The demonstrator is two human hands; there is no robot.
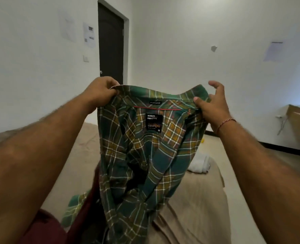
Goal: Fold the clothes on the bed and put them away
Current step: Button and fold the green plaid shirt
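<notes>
Two hands hold a plaid shirt (145, 155) up in the air over the bed (189, 208), with the inner side of the collar turned to the camera. The left hand (101, 90) is clenched on the left end of the collar, its fingers curled round the cloth. The right hand (212, 106) pinches the right end: the thumb presses on the front, while the other fingers go behind the cloth or stick up above it, and how many of them touch the shirt is hard to tell. A thin red thread (225, 123) goes around the right wrist.

A black label (153, 123) below the collar shows the letter M; the smaller words on it are blurred. The shirt hangs down crumpled, and its lower end is cut off by the bottom edge. Something dark red (45, 228) lies at lower left, mostly hidden by the left arm and the shirt. A white cloth (200, 164) on the bed is half covered by the shirt. Behind stands a dark door (110, 46).
</notes>
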